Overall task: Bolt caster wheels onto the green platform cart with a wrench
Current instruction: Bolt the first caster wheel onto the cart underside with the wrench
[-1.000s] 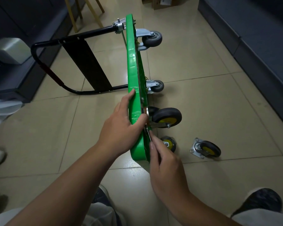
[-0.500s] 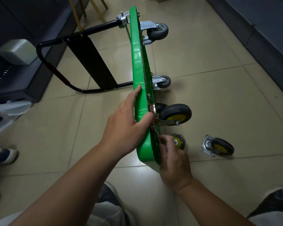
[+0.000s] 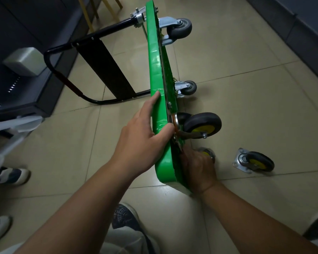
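Observation:
The green platform cart (image 3: 155, 61) stands on its long edge on the tiled floor, underside facing right. My left hand (image 3: 141, 142) grips its upper edge, thumb pressed beside the plate of a black caster with a yellow hub (image 3: 202, 124). My right hand (image 3: 198, 169) is low against the underside near the close corner, fingers curled round a thin dark wrench (image 3: 178, 146) that is mostly hidden. A second yellow-hub caster (image 3: 207, 153) shows partly behind that hand. A loose caster (image 3: 254, 161) lies on the floor to the right. Two grey casters (image 3: 180, 28) (image 3: 189, 88) sit at the far end.
The cart's black folding handle (image 3: 62, 76) lies flat to the left. A dark cabinet (image 3: 17, 52) lines the left side and dark furniture (image 3: 310, 43) the right. Another person's shoes (image 3: 9, 176) are at the left edge. My own shoe (image 3: 125, 215) is below the cart.
My right hand has slid down the underside, from just under the mounted caster's plate to the low corner. My left hand keeps its grip on the edge.

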